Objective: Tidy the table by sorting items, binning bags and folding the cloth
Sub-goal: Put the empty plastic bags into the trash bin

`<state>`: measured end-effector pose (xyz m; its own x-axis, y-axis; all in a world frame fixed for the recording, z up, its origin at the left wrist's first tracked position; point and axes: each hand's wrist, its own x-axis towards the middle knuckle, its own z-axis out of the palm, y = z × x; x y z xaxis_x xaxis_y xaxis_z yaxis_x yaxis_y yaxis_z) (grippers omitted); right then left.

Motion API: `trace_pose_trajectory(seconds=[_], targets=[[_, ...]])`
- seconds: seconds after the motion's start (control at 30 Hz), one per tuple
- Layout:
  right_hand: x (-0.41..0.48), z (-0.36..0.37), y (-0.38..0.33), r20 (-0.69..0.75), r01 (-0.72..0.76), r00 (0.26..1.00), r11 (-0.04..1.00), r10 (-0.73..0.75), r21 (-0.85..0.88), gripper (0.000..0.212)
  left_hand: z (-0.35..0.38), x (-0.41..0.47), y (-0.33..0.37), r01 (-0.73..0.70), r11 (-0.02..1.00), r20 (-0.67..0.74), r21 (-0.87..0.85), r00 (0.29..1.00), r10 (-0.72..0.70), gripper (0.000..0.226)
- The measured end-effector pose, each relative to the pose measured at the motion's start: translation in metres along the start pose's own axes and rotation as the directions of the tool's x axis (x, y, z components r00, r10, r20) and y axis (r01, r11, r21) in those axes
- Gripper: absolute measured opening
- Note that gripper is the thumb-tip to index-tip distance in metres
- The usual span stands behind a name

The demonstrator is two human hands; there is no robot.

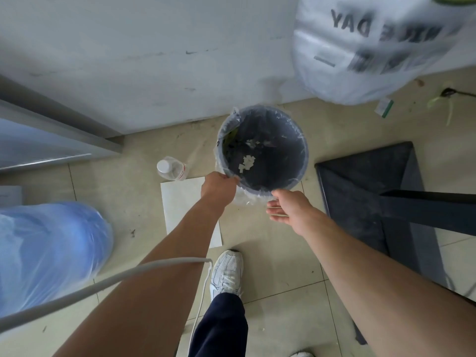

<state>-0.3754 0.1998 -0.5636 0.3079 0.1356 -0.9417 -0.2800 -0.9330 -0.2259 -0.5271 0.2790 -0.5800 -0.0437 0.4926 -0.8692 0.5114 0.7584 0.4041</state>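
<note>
Below, a lined bin (306,153) stands on tiled floor (283,256) near a white wall (128,60); left hand (218,188) grips its liner (243,199), right hand (289,207) hovers, fingers (275,210) relaxed

Clear glossy plastic liner (226,127) in dark bin (301,161); smooth floor tiles (278,266).

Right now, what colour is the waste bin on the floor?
The waste bin is dark grey, with a clear liner; head view.

The blurred printed bag (360,47) is cut off at the top-right edge.
</note>
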Motion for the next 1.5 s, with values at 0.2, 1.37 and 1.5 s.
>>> trace_pose_trajectory(seconds=[0.2,1.37,1.5], targets=[[-0.005,-0.007,0.000,-0.006,-0.022,1.000,0.999,0.022,0.039,0.024,0.010,-0.010,-0.004,0.047,0.993,0.042,-0.106,0.998,-0.043,0.027],[-0.432,-0.189,0.177,-0.127,0.075,0.991,0.981,-0.053,0.176,0.019,-0.087,-0.469,-0.022,-0.107,0.963,0.233,0.247,0.971,0.048,0.006],[-0.474,-0.219,0.215,-0.159,0.142,0.980,0.981,-0.120,0.134,0.021,-0.083,-0.516,-0.034,-0.163,0.901,0.328,0.403,0.944,0.024,0.031]])
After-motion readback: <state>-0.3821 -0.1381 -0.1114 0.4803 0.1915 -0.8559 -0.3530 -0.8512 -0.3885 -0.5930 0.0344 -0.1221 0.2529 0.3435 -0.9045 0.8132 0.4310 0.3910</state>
